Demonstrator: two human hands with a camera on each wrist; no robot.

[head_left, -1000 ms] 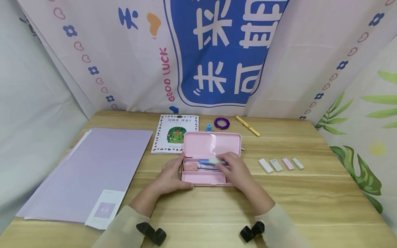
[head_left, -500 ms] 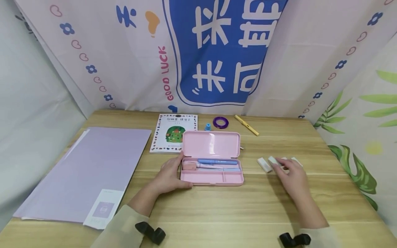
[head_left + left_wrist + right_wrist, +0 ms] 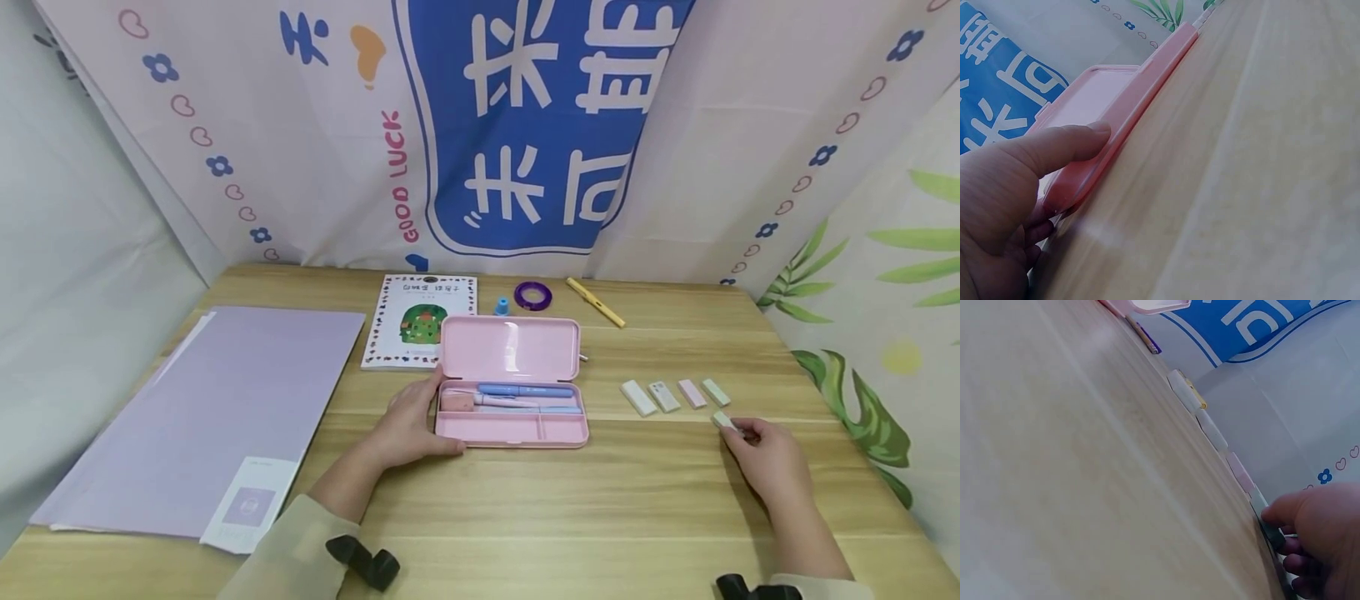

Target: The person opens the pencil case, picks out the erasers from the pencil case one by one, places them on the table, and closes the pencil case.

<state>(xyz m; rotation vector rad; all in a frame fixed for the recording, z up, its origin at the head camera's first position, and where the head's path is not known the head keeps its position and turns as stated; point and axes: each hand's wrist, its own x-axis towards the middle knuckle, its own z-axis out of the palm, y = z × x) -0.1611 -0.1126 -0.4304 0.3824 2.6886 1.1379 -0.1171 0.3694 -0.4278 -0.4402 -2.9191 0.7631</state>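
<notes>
Left hand (image 3: pixel 408 425): curled round the near left corner of an open pencil case (image 3: pixel 487 427), midway between the side edges of the table (image 3: pixel 525 517); a tug could skew it.
Row of four erasers (image 3: pixel 665 397), toward the right edge; a straying knuckle might scatter it.
Right hand (image 3: pixel 772 462): pinching a pale green eraser (image 3: pixel 723 420) near its right end; a loose grip could drop it.

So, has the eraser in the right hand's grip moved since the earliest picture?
Yes, rightward: in the head view, the held eraser was over the pink pencil case; now it is well off to the case's right.
</notes>
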